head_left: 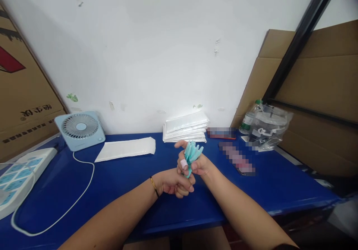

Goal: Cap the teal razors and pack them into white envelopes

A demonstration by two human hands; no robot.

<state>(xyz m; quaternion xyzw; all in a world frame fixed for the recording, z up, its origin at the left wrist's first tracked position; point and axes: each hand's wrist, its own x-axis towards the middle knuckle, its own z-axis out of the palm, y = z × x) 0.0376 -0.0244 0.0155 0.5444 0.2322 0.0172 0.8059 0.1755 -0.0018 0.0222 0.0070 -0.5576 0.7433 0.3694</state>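
Observation:
My right hand [200, 164] is closed around a bundle of thin light-teal plastic sticks [192, 152], whose tips fan out above the fingers. The exact kind of stick cannot be made out. One finger of this hand has a pale wrap [184, 163] on it, and the index finger points off to the left. Just below, my left hand [177, 183] is curled into a fist against the bundle's lower end. Its fingers hide whatever is inside. Both hands are above the blue table [125, 184], near its front edge.
Behind my hands lie a stack of white packets [186, 127] and a single white packet [127, 148]. A blue fan [81, 129], its cable and a power strip [25, 179] are left. Rightward are blurred flat objects [237, 158], a bottle [248, 119] and a clear bag [268, 127].

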